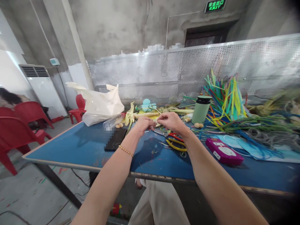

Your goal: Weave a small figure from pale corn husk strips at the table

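My left hand (145, 123) and my right hand (172, 122) are close together above the middle of the blue table (86, 148). The fingers of both are closed in a pinch. A small pale piece shows between them, too fine to name. Pale dried stalks and husks (130, 115) lie just behind the hands. Under my right wrist are hand tools with red and yellow handles (177, 147), partly hidden by the arm. A flat black device (116, 139) lies left of my left hand. Small wooden balls (198, 125) sit right of my right hand.
A white plastic bag (100, 104) and a clear bottle (113, 122) stand at the left. At the right are a green tumbler (201, 111), colourful strips (232, 97), a purple box (223, 151) and tangled cords. A perforated metal panel (145, 75) runs behind. Red chairs (30, 112) stand left.
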### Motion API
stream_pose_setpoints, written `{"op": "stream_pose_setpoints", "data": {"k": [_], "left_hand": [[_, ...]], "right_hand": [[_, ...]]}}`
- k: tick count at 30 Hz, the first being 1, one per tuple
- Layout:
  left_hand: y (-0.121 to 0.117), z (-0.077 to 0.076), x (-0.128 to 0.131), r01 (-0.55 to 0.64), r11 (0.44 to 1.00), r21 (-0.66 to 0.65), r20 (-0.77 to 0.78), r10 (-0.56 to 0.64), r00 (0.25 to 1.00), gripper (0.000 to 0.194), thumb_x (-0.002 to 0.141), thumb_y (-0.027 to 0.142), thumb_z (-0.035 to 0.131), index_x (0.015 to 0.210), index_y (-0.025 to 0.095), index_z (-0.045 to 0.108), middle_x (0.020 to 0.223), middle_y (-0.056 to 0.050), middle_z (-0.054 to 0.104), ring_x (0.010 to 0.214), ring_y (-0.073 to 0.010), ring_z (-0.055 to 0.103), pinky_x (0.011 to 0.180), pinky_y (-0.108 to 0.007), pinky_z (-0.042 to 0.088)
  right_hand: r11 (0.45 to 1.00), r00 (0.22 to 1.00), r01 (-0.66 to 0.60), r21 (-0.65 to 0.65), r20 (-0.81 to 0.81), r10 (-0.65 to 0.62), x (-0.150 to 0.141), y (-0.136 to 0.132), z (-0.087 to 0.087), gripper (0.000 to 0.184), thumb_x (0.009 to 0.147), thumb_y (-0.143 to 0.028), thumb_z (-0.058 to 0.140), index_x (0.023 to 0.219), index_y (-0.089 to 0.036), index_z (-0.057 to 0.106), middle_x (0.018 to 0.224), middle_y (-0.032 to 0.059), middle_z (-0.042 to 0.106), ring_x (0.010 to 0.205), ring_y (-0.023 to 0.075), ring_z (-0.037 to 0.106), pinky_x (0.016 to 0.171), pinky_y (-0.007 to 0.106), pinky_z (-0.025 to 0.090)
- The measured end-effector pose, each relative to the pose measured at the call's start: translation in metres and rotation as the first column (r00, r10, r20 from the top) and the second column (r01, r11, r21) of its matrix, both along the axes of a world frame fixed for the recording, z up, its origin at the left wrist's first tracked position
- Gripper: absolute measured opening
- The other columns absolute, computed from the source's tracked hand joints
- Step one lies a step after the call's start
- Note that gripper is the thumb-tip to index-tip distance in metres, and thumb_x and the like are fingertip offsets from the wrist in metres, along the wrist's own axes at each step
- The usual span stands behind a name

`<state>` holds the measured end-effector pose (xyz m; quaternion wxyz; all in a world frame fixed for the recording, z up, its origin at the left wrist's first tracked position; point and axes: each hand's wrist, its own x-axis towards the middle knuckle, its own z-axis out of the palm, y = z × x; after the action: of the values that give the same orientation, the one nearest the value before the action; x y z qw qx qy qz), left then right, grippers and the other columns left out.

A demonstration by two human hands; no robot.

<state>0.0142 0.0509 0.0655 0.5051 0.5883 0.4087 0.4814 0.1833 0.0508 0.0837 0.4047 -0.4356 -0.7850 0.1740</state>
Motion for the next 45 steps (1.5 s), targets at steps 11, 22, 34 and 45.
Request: {"op": "stream_pose_setpoints", "data": {"k": [11, 22, 34, 45], "left_hand": [[-0.0008, -0.0004, 0.0012, -0.009, 1.000, 0.018, -0.061, 0.010, 0.998, 0.011, 0.063, 0.009, 0.065, 0.053, 0.012, 0.062, 0.045, -0.002, 0.056, 0.044, -0.0088, 0.047, 0.049, -0.024, 0.034], [-0.0042, 0.0008, 0.0008, -0.019, 0.999, 0.039, -0.110, 0.023, 0.994, 0.016, 0.065, 0.009, 0.064, 0.050, 0.013, 0.059, 0.043, -0.002, 0.054, 0.044, -0.0086, 0.044, 0.049, -0.024, 0.030], [-0.0021, 0.0017, 0.0020, -0.019, 1.000, 0.019, -0.073, 0.020, 0.997, 0.014, 0.063, 0.006, 0.063, 0.050, 0.013, 0.060, 0.043, -0.001, 0.054, 0.042, -0.0093, 0.047, 0.049, -0.024, 0.031], [-0.0066, 0.0025, 0.0021, 0.001, 0.996, 0.088, -0.079, 0.006, 0.997, 0.008, 0.064, 0.008, 0.065, 0.057, 0.012, 0.064, 0.046, -0.001, 0.056, 0.045, -0.0084, 0.047, 0.051, -0.024, 0.033]], "right_hand": [[1.000, 0.996, 0.020, 0.013, 0.089, -0.021, -0.0018, -0.0019, 0.0018, 0.014, 0.074, -0.019, 0.061, 0.071, -0.014, 0.074, 0.056, 0.0010, 0.066, 0.042, 0.0096, 0.053, 0.047, 0.022, 0.040], [0.993, 0.997, -0.077, -0.084, -0.017, 0.076, -0.0050, -0.0043, 0.0019, 0.011, 0.074, -0.021, 0.064, 0.071, -0.014, 0.072, 0.052, -0.0002, 0.062, 0.039, 0.0110, 0.053, 0.043, 0.022, 0.039], [0.992, 0.996, -0.067, -0.103, -0.067, 0.060, -0.0038, -0.0026, -0.0007, 0.008, 0.072, -0.018, 0.062, 0.068, -0.015, 0.068, 0.051, 0.0002, 0.062, 0.041, 0.0124, 0.056, 0.041, 0.022, 0.041], [0.987, 0.993, -0.082, -0.136, -0.100, 0.068, -0.0007, -0.0013, -0.0009, 0.009, 0.071, -0.022, 0.064, 0.068, -0.014, 0.068, 0.050, -0.0003, 0.060, 0.040, 0.0115, 0.055, 0.041, 0.022, 0.042]]}}
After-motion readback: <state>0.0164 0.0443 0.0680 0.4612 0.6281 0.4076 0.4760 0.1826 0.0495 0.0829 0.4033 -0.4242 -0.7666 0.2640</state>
